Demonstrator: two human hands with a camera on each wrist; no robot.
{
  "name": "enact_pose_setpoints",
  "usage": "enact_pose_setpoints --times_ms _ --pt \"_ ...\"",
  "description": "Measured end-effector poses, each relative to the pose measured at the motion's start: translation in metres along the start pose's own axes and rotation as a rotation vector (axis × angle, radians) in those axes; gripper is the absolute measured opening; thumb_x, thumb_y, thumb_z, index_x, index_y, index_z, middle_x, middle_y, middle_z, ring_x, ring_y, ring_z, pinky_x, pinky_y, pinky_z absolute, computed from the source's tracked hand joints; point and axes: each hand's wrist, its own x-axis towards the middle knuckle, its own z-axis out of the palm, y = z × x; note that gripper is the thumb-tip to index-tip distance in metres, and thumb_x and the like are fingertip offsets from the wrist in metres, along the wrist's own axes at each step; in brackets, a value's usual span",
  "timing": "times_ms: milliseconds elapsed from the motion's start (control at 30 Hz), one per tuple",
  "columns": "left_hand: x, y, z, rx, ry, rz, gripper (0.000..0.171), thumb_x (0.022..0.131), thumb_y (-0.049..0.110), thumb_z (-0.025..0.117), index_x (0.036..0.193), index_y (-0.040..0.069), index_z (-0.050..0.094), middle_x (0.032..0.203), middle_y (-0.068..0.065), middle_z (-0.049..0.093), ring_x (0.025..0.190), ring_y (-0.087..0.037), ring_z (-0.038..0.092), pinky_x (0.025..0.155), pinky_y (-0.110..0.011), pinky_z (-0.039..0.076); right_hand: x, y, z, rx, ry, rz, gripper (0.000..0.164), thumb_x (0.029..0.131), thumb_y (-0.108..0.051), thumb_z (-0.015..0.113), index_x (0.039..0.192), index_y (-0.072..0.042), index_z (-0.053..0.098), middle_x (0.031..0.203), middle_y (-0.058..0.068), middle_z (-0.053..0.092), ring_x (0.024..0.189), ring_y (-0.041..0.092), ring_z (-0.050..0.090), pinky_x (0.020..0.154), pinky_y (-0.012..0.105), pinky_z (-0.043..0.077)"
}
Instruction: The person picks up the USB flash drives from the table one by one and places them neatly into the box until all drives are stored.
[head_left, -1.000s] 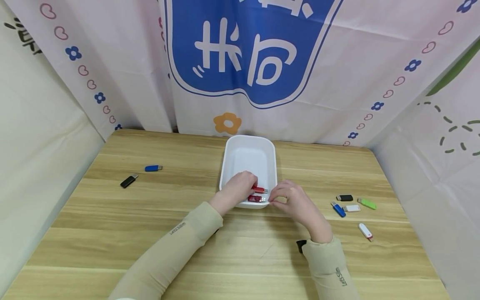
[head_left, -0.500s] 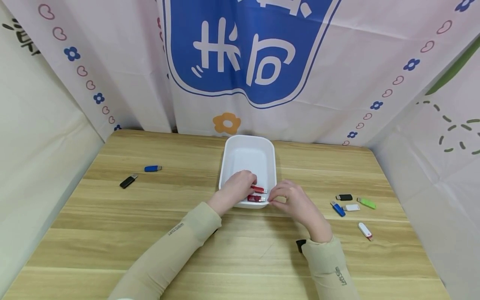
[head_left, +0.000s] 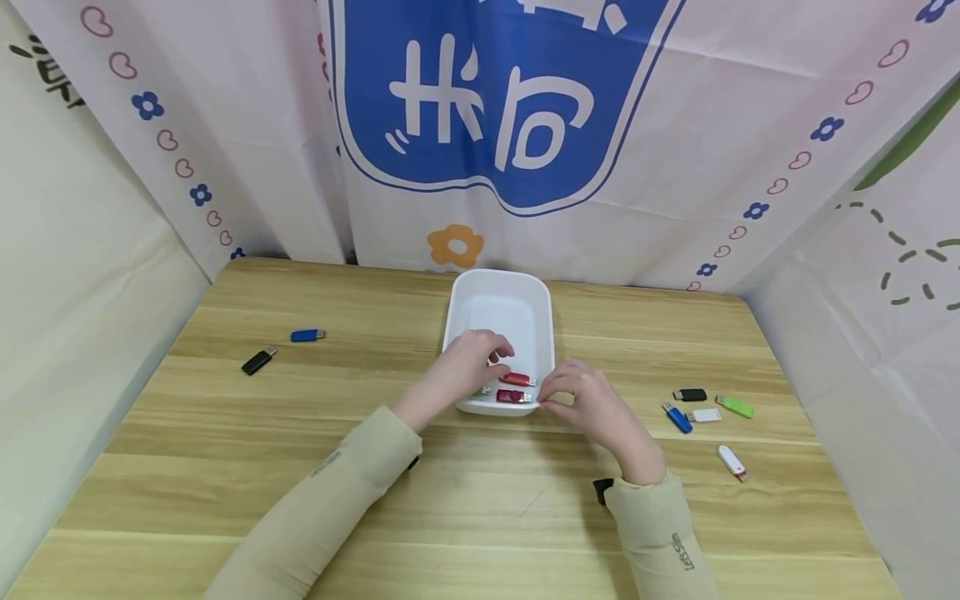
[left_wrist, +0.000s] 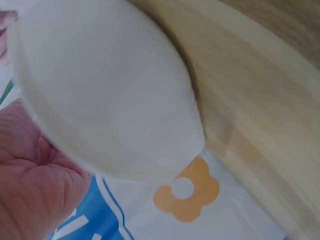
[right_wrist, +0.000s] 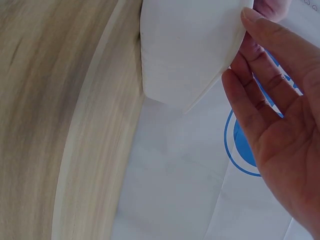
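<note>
A white plastic tray (head_left: 504,317) stands at the back middle of the table. Two red USB sticks, a brighter one (head_left: 516,379) and a darker one (head_left: 513,397), lie side by side at its near end. Left of them a metal plug end (head_left: 485,390) shows, the rest hidden by my left hand (head_left: 472,358). That hand hovers over the tray, thumb and fingers apart with nothing between them, close by the brighter red stick. My right hand (head_left: 591,404) pinches the tray's rim at the near right corner; the right wrist view shows its thumb (right_wrist: 255,20) on the rim.
Left on the table lie a blue USB stick (head_left: 306,335) and a black one (head_left: 258,361). To the right are a black (head_left: 690,395), a blue (head_left: 678,418), a white (head_left: 705,415), a green (head_left: 735,407) and a white-and-red stick (head_left: 731,462). A printed curtain (head_left: 637,250) hangs behind.
My left hand has let go of the brighter red USB stick, spread its fingers and drawn slightly up and left. The right hand stays on the rim.
</note>
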Motion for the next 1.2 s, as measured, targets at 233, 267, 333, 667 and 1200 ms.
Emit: enact_pose_setpoints --times_ms 233,267,333,667,1200 --pt "-0.009 -0.004 -0.018 -0.063 0.064 0.006 0.021 0.091 0.014 0.073 0.11 0.005 0.074 0.106 -0.009 0.075 0.092 -0.019 0.07 0.081 -0.03 0.059 0.002 0.001 0.0 -0.009 -0.001 0.011 0.009 0.079 -0.008 0.082 0.083 -0.015 0.078 0.093 -0.003 0.076 0.097 0.018 0.066 0.088 0.038 0.057" --pt "-0.011 -0.005 -0.021 -0.067 0.074 0.001 0.022 0.091 0.015 0.073 0.111 0.005 0.074 0.107 -0.01 0.075 0.092 -0.019 0.07 0.08 -0.03 0.059 0.002 0.002 0.001 -0.009 -0.001 0.012 0.009 0.079 -0.008 0.082 0.083 -0.015 0.078 0.093 -0.003 0.076 0.097 0.018 0.066 0.088 0.038 0.057" --pt "-0.014 -0.01 -0.025 -0.067 0.101 -0.003 0.021 0.091 0.015 0.072 0.111 0.005 0.073 0.107 -0.01 0.075 0.092 -0.019 0.07 0.08 -0.03 0.059 0.002 0.002 0.001 -0.01 -0.001 0.008 0.009 0.08 -0.008 0.082 0.083 -0.015 0.078 0.094 -0.002 0.076 0.097 0.018 0.066 0.088 0.037 0.057" --pt "-0.035 -0.049 -0.044 -0.104 0.26 -0.018 0.02 0.092 0.012 0.071 0.111 0.003 0.073 0.105 -0.011 0.075 0.089 -0.021 0.071 0.078 -0.034 0.061 0.004 0.0 0.004 -0.004 -0.015 0.024 0.008 0.08 -0.008 0.082 0.084 -0.013 0.079 0.094 -0.001 0.076 0.096 0.016 0.065 0.087 0.035 0.058" --pt "-0.062 -0.11 -0.077 -0.116 0.316 -0.146 0.032 0.095 0.017 0.069 0.125 0.006 0.067 0.124 -0.015 0.068 0.109 -0.031 0.064 0.095 -0.048 0.054 0.001 0.0 0.0 0.001 -0.032 0.057 0.007 0.081 -0.009 0.081 0.085 -0.014 0.079 0.095 -0.003 0.076 0.097 0.014 0.064 0.09 0.036 0.057"
